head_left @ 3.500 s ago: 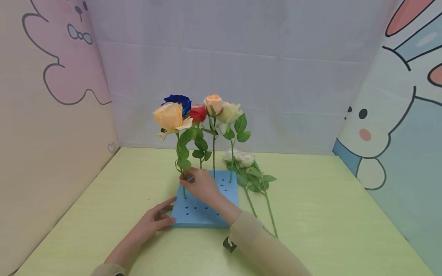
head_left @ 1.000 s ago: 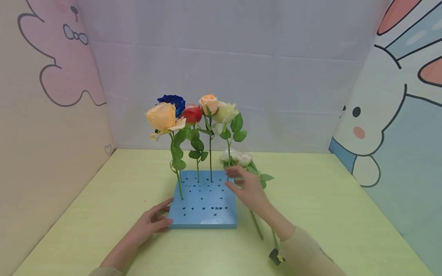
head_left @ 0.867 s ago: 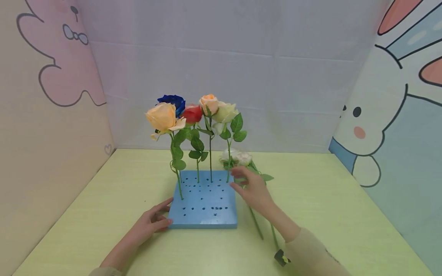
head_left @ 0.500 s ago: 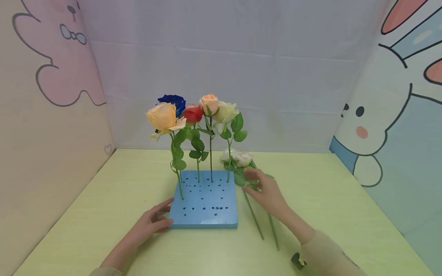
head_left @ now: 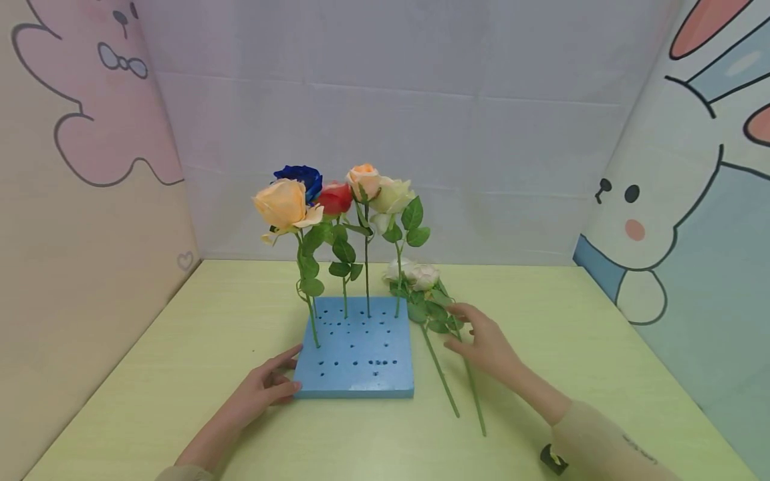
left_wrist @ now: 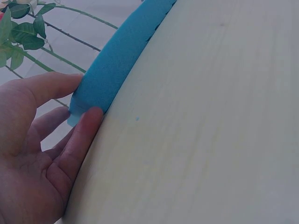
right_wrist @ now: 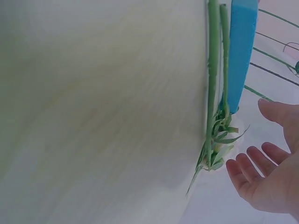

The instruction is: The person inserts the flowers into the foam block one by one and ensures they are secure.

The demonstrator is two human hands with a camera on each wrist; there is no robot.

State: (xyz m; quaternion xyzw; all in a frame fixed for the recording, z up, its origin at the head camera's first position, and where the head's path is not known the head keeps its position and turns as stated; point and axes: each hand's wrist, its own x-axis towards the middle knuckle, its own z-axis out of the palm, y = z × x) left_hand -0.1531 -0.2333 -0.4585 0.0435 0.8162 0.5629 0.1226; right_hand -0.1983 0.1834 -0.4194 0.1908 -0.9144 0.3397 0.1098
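My left hand (head_left: 265,384) touches the left side of a blue pegboard-like foam block (head_left: 385,384) with its fingertips, near the front corner; the left wrist view shows these fingertips against the block's edge (left_wrist: 119,58). Over the stems of two white roses (head_left: 424,276) lying right of the block, my right hand (head_left: 490,344) hovers with fingers parted and nothing between them. In the right wrist view the rose stems (right_wrist: 212,70) run apart from the right hand (right_wrist: 271,175). Upright in the block's holes stand a yellow-orange rose (head_left: 281,204) and, behind it, a blue rose (head_left: 303,179).
Also upright in the block are a red rose (head_left: 335,198), a peach rose (head_left: 363,180) and a pale green rose (head_left: 394,196). Several holes show in the block's top. The light table (head_left: 577,347) meets a pale cloth backdrop (head_left: 499,167) behind.
My right hand has let go of the yellow-orange rose, which stands in the block, and has moved right to the lying roses. The left hand stays at the block's edge.
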